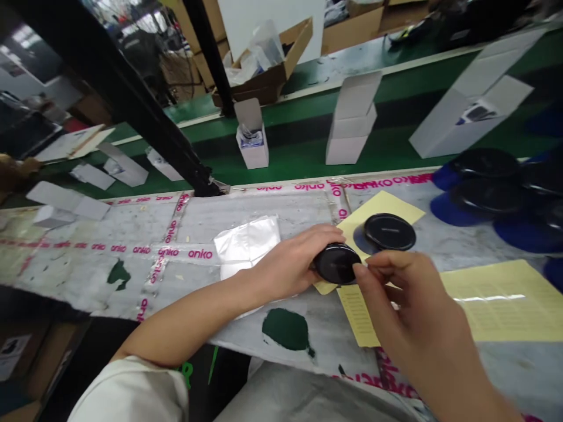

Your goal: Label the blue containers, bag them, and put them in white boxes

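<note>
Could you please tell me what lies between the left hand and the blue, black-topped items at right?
The head view shows the held black-topped item, the right hand, another black-topped item and yellow paper.

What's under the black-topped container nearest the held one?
A yellow sheet shows behind and left of the container; whatever lies directly beneath its base is covered.

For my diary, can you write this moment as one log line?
Left grip: holding black-topped object; right grip: at its edge; nearby: yellow sheets, another black-topped object

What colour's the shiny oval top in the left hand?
The shiny oval top is black, clearest in the head view.
</note>
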Demonstrator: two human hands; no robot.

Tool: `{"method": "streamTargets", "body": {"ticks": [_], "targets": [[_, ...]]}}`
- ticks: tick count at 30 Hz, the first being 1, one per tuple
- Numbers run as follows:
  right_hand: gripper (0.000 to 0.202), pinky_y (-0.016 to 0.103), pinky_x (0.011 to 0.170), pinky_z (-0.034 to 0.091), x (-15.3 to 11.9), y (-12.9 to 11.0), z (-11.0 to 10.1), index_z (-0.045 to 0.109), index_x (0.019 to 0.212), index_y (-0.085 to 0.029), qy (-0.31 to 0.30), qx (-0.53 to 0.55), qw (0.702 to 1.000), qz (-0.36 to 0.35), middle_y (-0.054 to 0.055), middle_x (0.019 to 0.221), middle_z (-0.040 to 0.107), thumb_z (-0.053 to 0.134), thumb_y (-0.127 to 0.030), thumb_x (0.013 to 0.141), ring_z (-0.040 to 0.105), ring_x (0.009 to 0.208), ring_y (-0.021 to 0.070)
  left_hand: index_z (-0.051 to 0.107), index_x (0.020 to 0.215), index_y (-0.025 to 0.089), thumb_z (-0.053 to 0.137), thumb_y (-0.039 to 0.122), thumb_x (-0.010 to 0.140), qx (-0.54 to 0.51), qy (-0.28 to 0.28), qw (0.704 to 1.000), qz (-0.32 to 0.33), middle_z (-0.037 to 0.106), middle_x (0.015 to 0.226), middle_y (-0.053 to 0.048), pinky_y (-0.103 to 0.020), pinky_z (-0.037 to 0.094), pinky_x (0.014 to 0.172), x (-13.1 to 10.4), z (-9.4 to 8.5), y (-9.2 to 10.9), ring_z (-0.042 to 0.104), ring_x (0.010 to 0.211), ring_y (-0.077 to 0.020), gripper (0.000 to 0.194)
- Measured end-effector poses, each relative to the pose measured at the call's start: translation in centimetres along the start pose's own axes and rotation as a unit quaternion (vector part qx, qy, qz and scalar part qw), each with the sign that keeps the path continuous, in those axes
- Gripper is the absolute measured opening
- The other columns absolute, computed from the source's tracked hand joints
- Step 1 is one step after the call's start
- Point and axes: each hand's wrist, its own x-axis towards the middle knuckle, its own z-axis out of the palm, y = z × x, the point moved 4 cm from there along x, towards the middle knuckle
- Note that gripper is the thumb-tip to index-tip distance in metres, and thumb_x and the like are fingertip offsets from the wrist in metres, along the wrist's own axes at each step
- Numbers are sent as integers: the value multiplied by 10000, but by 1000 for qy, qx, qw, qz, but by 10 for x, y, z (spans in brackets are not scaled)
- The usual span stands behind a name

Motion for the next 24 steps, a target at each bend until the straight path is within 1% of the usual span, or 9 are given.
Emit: {"method": "streamTargets", "body": {"ticks": [2,4,7,9,11,14,18,20,24], "targets": [[229,341,649,535,0,-12,3,550,1159,-199,-4,-102,984,-143,127,1018,680,538,-358,994,685,852,252,525,1379,224,689,135,852,47,-29,998,-36,422,1590,-153,-507,356,1215,-2,-21,4,325,1523,-315,559],[348,448,793,523,0,-21,12,542,1284,-147,-31,-210,942,-261,230,1258,635,538,-334,990,640,1064,352,600,1314,242,746,199,824,101,-33,987,-117,421,1597,-126,-535,362,1192,-11,-55,5,353,1501,-347,514],[403,456,766,486,11,-21,25,530,1358,-116,-79,-316,898,-295,240,1271,646,515,-214,967,626,1039,362,715,1061,212,671,336,886,157,20,949,-272,700,1200,-98,-446,520,962,-32,-109,-1,652,1119,-297,219],[409,429,722,478,22,-20,30,554,1345,-117,-100,-324,894,-293,208,1121,697,502,-175,944,629,917,322,718,933,193,681,405,853,141,21,922,-360,714,975,-72,-359,529,775,-46,-128,-12,667,903,-250,230],[415,433,739,491,33,-21,33,568,1334,-114,-118,-316,890,-306,200,1067,701,507,-183,929,620,888,313,696,879,184,748,421,764,106,11,901,-420,685,877,-51,-304,482,647,-57,-131,-25,636,796,-221,269],[414,473,772,508,44,-28,36,573,1310,-61,-114,-340,875,-326,260,1141,677,494,-170,919,617,961,357,645,798,183,806,332,659,76,22,890,-450,629,783,-17,-262,406,550,-64,-124,-41,571,692,-179,259],[390,558,848,489,47,-54,46,586,1276,-46,-87,-342,865,-357,303,1347,588,504,-136,905,553,1174,440,659,784,184,730,288,731,30,23,895,-444,640,757,-15,-257,404,544,-69,-120,-48,574,680,-169,136],[313,505,842,490,47,-68,56,619,1220,-102,-109,-288,879,-364,237,1297,632,524,-147,925,581,1125,385,689,803,180,699,312,771,10,25,901,-434,677,780,-29,-266,432,573,-71,-121,-47,608,714,-181,136],[82,356,674,451,49,-81,83,646,990,-153,-188,-208,898,-339,124,951,675,590,-196,950,601,817,247,715,823,177,695,370,805,-22,73,910,-407,693,789,-30,-272,447,622,-69,-120,-45,608,724,-169,195]]}}
